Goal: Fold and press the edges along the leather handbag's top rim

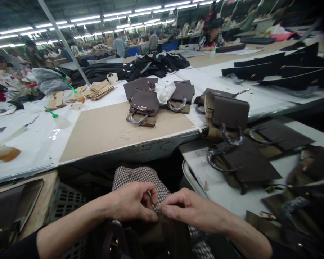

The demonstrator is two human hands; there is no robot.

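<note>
A dark olive-brown handbag [162, 235] lies in my lap, its lower part cut off by the frame's bottom edge. My left hand [136, 201] grips the bag's top edge, thumb laid along it and fingers curled. Close beside it, my right hand [180, 207] pinches the same edge between thumb and forefinger. The two hands nearly meet there. Whatever fine detail sits between the fingertips is hidden. Below my left wrist, a dark strap with metal fittings [115, 241] shows on the bag. Checked cloth [140, 178] covers my lap behind the hands.
Finished-looking brown handbags [144, 102] stand on the brown board [97, 133] ahead. More bags [248, 162] lie on a lower white table at right. A plastic crate [68, 198] is at left. Glue bottles [58, 118] stand on the bench. Several people work farther back.
</note>
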